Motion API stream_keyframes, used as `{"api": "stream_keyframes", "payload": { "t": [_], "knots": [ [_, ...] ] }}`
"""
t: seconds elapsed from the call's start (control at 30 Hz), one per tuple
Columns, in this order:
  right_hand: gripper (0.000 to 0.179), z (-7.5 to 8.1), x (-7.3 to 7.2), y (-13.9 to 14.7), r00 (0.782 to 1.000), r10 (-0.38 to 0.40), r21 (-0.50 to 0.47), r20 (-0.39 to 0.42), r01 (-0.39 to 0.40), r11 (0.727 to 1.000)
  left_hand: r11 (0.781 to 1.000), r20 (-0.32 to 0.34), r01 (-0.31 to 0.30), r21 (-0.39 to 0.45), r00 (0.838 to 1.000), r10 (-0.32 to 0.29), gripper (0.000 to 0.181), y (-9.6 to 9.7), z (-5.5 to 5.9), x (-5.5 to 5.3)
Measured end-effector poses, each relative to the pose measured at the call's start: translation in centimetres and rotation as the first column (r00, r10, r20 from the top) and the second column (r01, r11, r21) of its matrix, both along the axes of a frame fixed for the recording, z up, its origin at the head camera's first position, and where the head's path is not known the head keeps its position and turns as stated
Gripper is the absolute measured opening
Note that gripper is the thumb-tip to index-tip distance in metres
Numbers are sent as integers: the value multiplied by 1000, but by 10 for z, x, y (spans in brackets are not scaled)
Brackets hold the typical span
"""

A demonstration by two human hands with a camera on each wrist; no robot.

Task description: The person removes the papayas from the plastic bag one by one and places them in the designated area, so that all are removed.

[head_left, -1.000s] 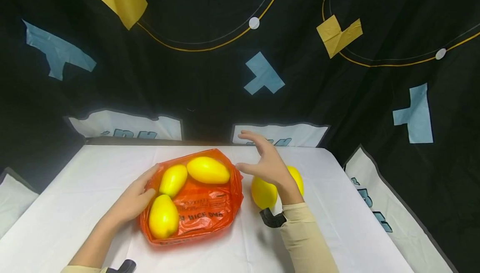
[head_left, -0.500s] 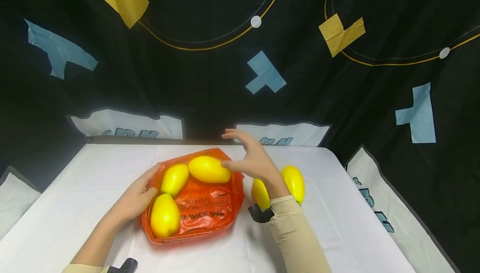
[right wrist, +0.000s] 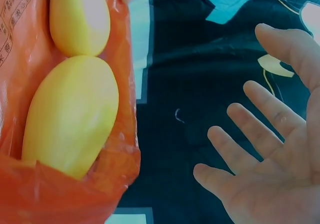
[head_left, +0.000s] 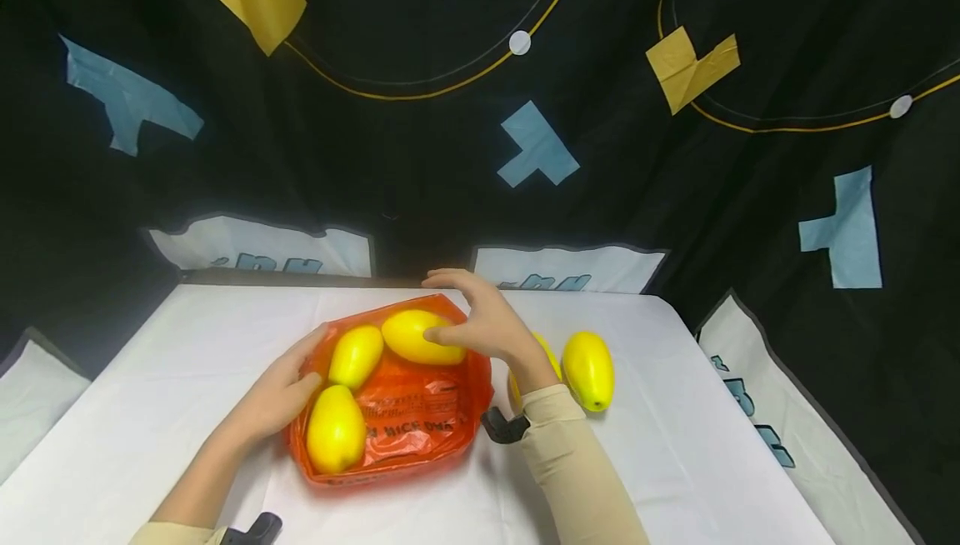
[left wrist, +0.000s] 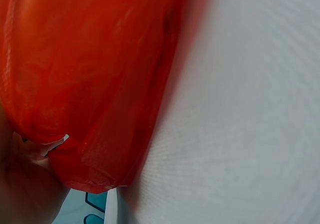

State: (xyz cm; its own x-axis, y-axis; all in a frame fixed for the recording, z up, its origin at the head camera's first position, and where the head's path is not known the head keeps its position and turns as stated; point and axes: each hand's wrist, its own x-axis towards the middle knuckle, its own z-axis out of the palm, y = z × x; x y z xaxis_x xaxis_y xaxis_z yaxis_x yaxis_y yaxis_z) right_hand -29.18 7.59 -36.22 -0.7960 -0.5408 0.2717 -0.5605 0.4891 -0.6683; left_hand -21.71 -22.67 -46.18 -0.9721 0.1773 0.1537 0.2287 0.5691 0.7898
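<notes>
An orange-red plastic bag lies with its mouth wide, and three yellow mangoes sit inside along its left and far sides. My left hand holds the bag's left rim, thumb over the edge; in the left wrist view the red plastic hides most of its fingers. Above the bag's far right corner is my right hand, fingers spread and thumb apart. In the head view its thumb overlaps the far mango, but the right wrist view shows the palm holding nothing, apart from the bag.
Right of the bag, two more mangoes lie on the white tabletop; the right wrist partly covers one. A black curtain with gold and blue patches hangs behind the table.
My right hand has moved left from beside the loose mangoes to over the bag's far right part, revealing more of the rightmost mango. The left hand stays at the bag's rim.
</notes>
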Motion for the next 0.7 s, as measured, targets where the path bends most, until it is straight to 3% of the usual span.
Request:
{"api": "stream_keyframes", "payload": {
  "t": [0.3, 0.7],
  "knots": [
    [57, -6, -4, -14, 997, 75, 6, 32, -76, 997, 1000, 18, 3, 15, 1000, -3, 66, 0, -1, -2],
    [61, -22, -11, -22, 994, 72, 33, 80, -74, 997, 1000, 8, 0, 11, 1000, 0, 66, 0, -1, -1]
  ]
}}
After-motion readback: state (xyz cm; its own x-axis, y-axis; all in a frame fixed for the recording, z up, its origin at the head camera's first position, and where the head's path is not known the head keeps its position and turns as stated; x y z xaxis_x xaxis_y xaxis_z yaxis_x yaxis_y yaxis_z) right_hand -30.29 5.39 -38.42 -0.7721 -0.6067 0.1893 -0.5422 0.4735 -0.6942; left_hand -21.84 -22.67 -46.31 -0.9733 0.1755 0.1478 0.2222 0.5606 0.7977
